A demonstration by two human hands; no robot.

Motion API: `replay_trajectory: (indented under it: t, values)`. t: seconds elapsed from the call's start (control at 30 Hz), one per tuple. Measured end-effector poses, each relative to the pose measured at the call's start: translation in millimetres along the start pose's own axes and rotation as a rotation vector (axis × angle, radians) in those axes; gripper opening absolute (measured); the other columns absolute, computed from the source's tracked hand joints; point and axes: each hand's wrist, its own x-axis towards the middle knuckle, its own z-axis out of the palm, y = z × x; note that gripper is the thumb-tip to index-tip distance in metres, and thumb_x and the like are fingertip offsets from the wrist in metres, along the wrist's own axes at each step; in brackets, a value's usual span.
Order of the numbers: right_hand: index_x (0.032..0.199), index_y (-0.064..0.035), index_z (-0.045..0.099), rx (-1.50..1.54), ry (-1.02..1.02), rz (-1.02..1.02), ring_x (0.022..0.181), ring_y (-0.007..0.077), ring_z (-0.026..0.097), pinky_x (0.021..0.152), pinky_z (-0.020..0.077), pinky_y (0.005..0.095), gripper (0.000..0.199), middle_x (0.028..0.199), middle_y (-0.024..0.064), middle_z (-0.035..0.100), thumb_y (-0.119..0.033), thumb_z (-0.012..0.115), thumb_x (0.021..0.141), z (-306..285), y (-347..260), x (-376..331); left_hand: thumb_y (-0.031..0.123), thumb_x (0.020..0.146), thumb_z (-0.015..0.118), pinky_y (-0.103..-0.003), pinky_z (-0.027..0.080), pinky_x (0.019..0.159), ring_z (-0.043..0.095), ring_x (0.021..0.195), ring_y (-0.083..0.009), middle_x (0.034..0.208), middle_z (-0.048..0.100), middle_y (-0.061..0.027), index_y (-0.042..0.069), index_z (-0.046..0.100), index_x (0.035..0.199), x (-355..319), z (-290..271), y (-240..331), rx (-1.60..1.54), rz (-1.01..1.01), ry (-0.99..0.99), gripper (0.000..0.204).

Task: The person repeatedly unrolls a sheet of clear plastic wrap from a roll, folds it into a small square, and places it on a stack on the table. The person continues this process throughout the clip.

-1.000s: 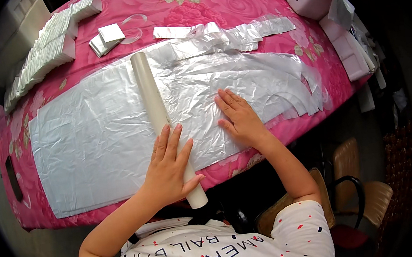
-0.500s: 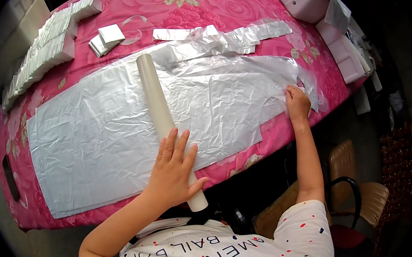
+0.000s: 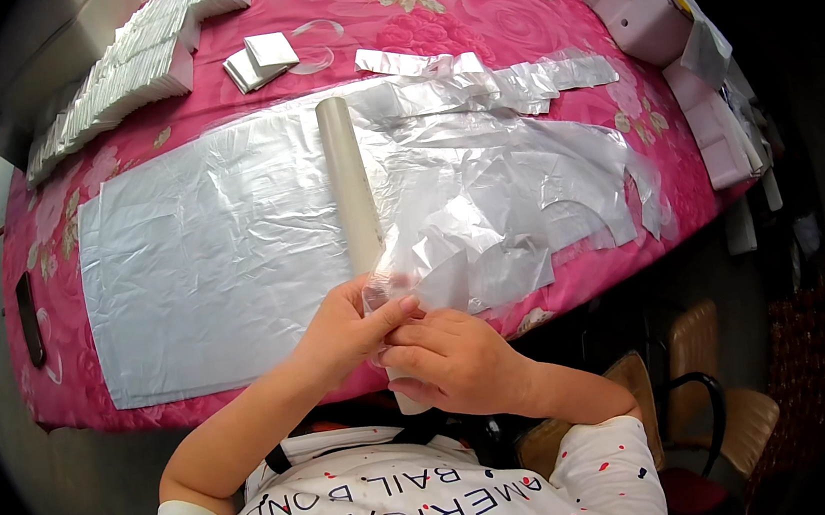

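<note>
A stack of thin, whitish see-through plastic bags [image 3: 204,279] lies flat across the table, their cut handle ends toward the right. A pale grey tube [image 3: 348,179] rests across the stack, its near end sticking out past the table edge. The top plastic bag [image 3: 466,237] is drawn up in a crumpled fold toward me, beside and partly over the tube. My left hand [image 3: 347,323] and my right hand [image 3: 463,358] meet above the tube's near part. Both are closed on the gathered edge of that bag; the exact finger hold is partly hidden.
Small folded white packets [image 3: 127,76] stand in rows at the far left, with a few loose folded packets [image 3: 261,60] nearby. Folded plastic strips [image 3: 515,84] lie behind the stack. A dark phone-like object [image 3: 29,320] is at the left edge; foam boxes [image 3: 633,8] stand far right.
My right hand has moved left from the stack's right end, bringing the top bag's end with it. My left hand has left its flat rest on the tube and closed on the bag.
</note>
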Motion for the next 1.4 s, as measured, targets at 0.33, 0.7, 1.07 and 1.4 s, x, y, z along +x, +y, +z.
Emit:
replay_trajectory:
  t: [0.33, 0.7, 1.07, 1.4]
  values:
    - [0.117, -0.005, 0.054, -0.213, 0.193, 0.176, 0.11, 0.0316, 0.051, 0.092, 0.0421, 0.0396, 0.046, 0.126, 0.0138, 0.051, -0.013, 0.069, 0.074, 12.7, 39.6, -9.1, 0.0, 0.081, 0.055, -0.027, 0.049, 0.076, 0.063, 0.083, -0.0139, 0.095, 0.065, -0.01, -0.003, 0.057, 0.11, -47.5, -97.8, 17.3, 0.207, 0.043, 0.203, 0.029]
    - [0.105, -0.0052, 0.064, -0.24, 0.345, 0.428, 0.088, 0.0176, 0.063, 0.079, 0.0482, 0.0301, 0.033, 0.093, 0.0109, 0.066, 0.004, 0.056, 0.074, -18.2, 131.7, -8.9, 0.008, 0.085, 0.058, -0.022, 0.045, 0.069, 0.057, 0.079, -0.0072, 0.092, 0.065, -0.0067, 0.001, 0.06, 0.108, -37.5, -95.4, 7.2, 0.234, -0.016, 0.209, 0.024]
    - [0.124, -0.0002, 0.044, -0.593, 0.936, 0.74, 0.101, 0.0167, 0.049, 0.084, 0.038, 0.0315, 0.041, 0.116, 0.0092, 0.054, -0.006, 0.053, 0.085, -61.8, 99.3, -103.6, 0.011, 0.086, 0.059, -0.021, 0.042, 0.066, 0.059, 0.091, -0.0097, 0.087, 0.064, -0.0035, 0.003, 0.062, 0.093, -31.7, -101.6, 2.3, 0.164, -0.016, 0.18, 0.011]
    - [0.074, -0.003, 0.065, 0.159, -0.26, 0.916, 0.054, 0.0254, 0.061, 0.052, 0.0472, 0.0343, 0.046, 0.06, 0.009, 0.062, -0.049, 0.066, 0.072, 54.2, -22.9, -37.6, 0.013, 0.086, 0.06, -0.022, 0.046, 0.076, 0.062, 0.093, -0.0159, 0.099, 0.065, -0.0126, 0.0, 0.06, 0.096, -44.8, -135.9, 20.0, 0.181, -0.076, 0.125, 0.016]
